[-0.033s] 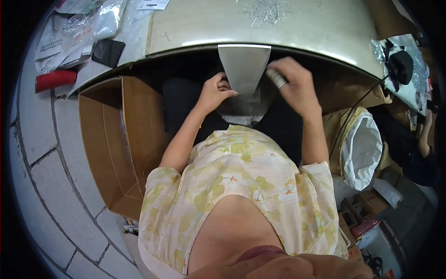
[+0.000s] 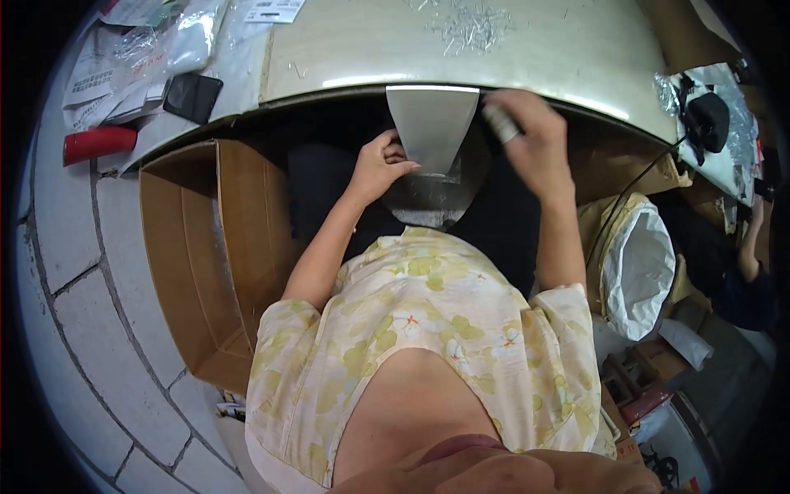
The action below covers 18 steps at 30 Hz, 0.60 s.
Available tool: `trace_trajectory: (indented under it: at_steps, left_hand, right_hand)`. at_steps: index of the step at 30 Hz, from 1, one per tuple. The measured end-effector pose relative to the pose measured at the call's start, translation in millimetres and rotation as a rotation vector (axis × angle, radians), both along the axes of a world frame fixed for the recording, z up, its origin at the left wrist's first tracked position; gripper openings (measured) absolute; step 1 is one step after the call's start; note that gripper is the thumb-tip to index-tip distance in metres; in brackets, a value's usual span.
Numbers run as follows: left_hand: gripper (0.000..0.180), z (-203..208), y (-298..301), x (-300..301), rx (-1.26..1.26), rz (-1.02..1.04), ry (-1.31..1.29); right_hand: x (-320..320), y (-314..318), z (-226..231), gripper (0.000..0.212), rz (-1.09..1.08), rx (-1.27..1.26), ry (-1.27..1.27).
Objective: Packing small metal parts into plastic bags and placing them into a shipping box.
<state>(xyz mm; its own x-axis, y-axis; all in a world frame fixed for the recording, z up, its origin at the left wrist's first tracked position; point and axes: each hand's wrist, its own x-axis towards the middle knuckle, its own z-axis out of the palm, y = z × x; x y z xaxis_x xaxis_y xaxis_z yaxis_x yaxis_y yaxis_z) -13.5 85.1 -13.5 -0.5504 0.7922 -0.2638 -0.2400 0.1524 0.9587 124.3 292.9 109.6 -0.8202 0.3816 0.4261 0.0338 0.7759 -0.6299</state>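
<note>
A grey, shiny, funnel-shaped sheet [image 2: 432,123] hangs from the front edge of the beige table [image 2: 576,58] down toward my lap. My left hand [image 2: 380,165] grips its left edge, thumb and fingers pinched on it. At the sheet's upper right corner, my right hand [image 2: 535,140] is curled around a small pale cylindrical piece [image 2: 500,123] close to the table edge. A heap of small metal bits [image 2: 473,25] lies on the table top beyond the sheet.
An open cardboard box [image 2: 206,247] stands on the tiled floor at my left. On the table's left part lie a black phone [image 2: 192,97], a red cylinder [image 2: 99,144] and plastic bags. At my right stands a bin with a white liner [image 2: 646,263]; another person's arm [image 2: 749,247] shows beyond it.
</note>
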Motion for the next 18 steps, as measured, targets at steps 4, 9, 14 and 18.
trace_trajectory:
  at_steps: [4,9,14,18]
  left_hand:
    - [0.033,-7.0,7.9,-6.7,0.041,0.010,-0.001]
    - [0.027,-31.1,9.2,9.2,0.246,0.120,-0.279]
    - [0.054,-31.0,8.9,32.5,0.379,0.100,-0.800]
    - [0.082,-103.8,-24.7,-6.7,0.671,-0.279,-1.108]
  right_hand:
    - [-64.1,96.3,-17.0,0.054,-0.344,0.028,-0.042]
    - [-149.2,94.2,-40.1,0.058,-0.115,0.323,-0.179]
    - [-129.4,21.3,-50.8,0.051,-0.176,0.482,-0.276]
    - [-98.2,-25.2,5.8,0.047,-0.169,0.318,-0.479]
